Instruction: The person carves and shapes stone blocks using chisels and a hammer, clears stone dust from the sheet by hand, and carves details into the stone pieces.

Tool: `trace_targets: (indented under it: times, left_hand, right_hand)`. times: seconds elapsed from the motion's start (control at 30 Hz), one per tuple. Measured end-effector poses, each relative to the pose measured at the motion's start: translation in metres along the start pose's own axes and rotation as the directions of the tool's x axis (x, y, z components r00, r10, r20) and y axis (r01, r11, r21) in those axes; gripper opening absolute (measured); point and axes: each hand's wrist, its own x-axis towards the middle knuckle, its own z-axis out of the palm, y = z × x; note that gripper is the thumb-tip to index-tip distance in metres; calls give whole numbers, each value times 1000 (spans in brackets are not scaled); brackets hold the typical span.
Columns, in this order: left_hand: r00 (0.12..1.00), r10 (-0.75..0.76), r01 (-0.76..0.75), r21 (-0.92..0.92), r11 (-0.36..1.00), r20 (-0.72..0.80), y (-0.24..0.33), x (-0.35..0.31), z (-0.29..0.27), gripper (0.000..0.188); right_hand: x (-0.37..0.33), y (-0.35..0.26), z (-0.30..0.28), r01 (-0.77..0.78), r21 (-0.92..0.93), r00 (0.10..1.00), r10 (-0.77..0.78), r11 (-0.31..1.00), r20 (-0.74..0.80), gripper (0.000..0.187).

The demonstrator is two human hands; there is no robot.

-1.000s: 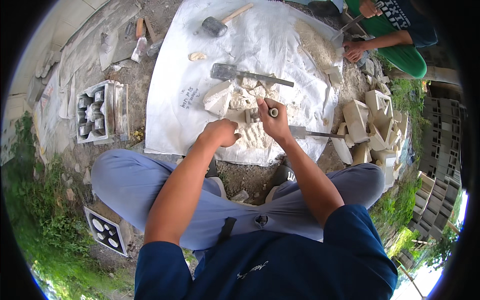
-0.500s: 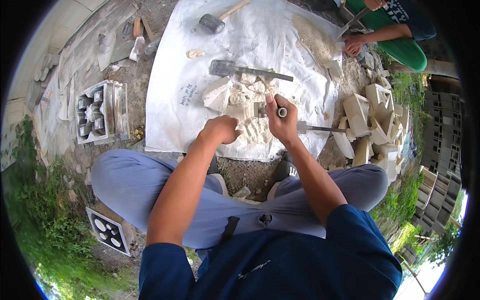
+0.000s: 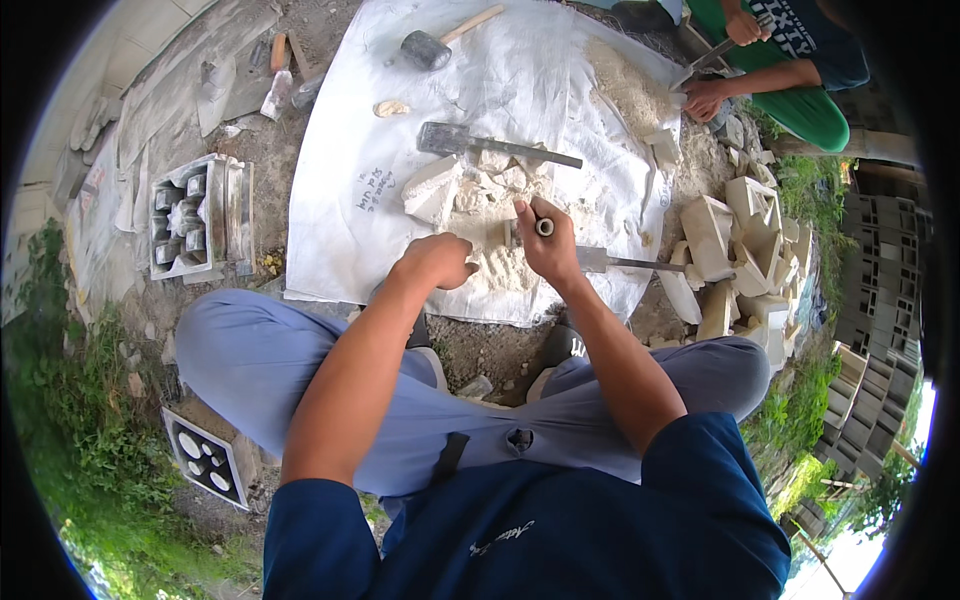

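In my right hand (image 3: 549,245) is a metal tool (image 3: 513,234) with a round, hollow handle end that points up at me. Its flat head is over a pale, crumbly stone block (image 3: 502,266), between my two hands. My left hand (image 3: 438,261) rests at the block's left side with curled fingers; whatever they hold is hidden. Broken pale chunks (image 3: 490,190) and powder lie just beyond. A long flat-bladed tool (image 3: 500,143) lies across the far side of the rubble. Another flat-bladed tool (image 3: 625,262) lies to the right of my right hand.
A white sheet (image 3: 335,130) lies under the work, with a mallet (image 3: 427,50) on it. Pale block pieces (image 3: 712,235) are heaped at right. A grey mould (image 3: 188,222) stands at left. At the far right, a co-worker's hand (image 3: 705,100) steadies something under a tool.
The tool in my right hand has shifted left and slightly nearer me, and its flat head has turned. My left hand stays about where it was, fingers still curled.
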Motion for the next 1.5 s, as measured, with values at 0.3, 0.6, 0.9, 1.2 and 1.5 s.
trace_targets:
  times: [0.3,0.6,0.9,1.2,1.5]
  left_hand:
    - [1000,13,-13,13,1000,4,9,3,1,44]
    - [999,-16,15,9,1000,38,13,-2,-3,47]
    - [952,-128,119,46,992,279,3,4,9,41]
    - [864,-148,106,113,988,481,0,9,13,36]
    - [874,-185,157,98,983,449,-4,1,14,40]
  right_hand:
    - [-20,-8,-1,33,-53,999,-32,998,6,43]
    - [-32,-8,-4,101,-95,994,-98,990,37,37]
    - [-51,-11,-11,36,-46,998,-38,998,-54,46]
    - [-47,-11,-16,49,143,996,-38,989,-77,48]
    - [-39,-39,-11,63,156,996,-51,986,-80,49]
